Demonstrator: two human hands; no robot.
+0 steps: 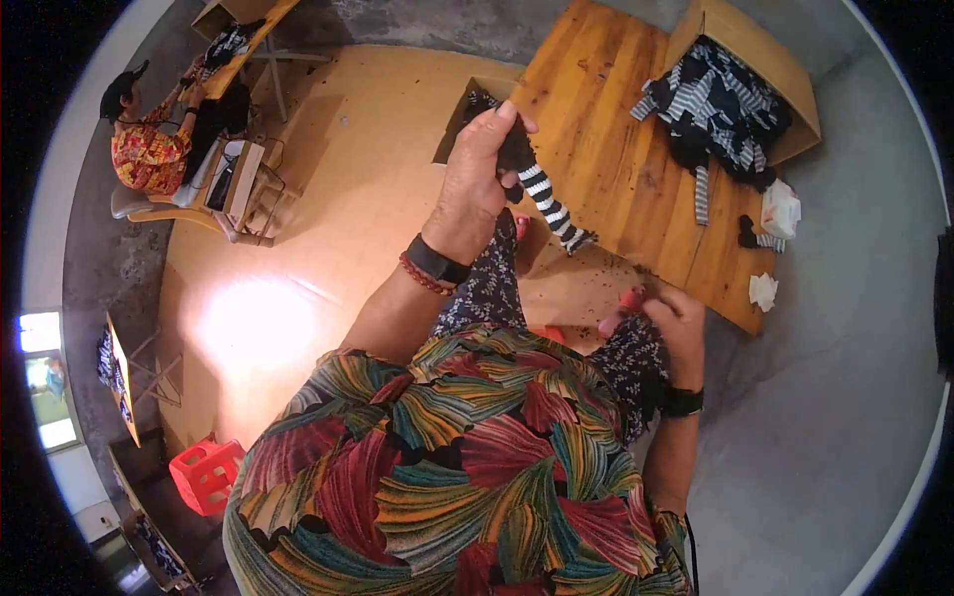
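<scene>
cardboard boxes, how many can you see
2: one open cardboard box of striped garments at the wooden table's far right, another off its left edge. Others may be hidden.

The left hand (475, 184) was raised, its fingers (502, 124) pinching a black-and-white striped garment piece (545, 194) above the wooden counter (616, 149). The right hand (676, 328) gripped dark speckled fabric (631, 358). A cardboard box (785, 74) held more striped pieces (711, 104).

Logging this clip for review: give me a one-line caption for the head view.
Left hand lifts a black-and-white striped garment above a wooden table; right hand sits near the table edge.
</scene>
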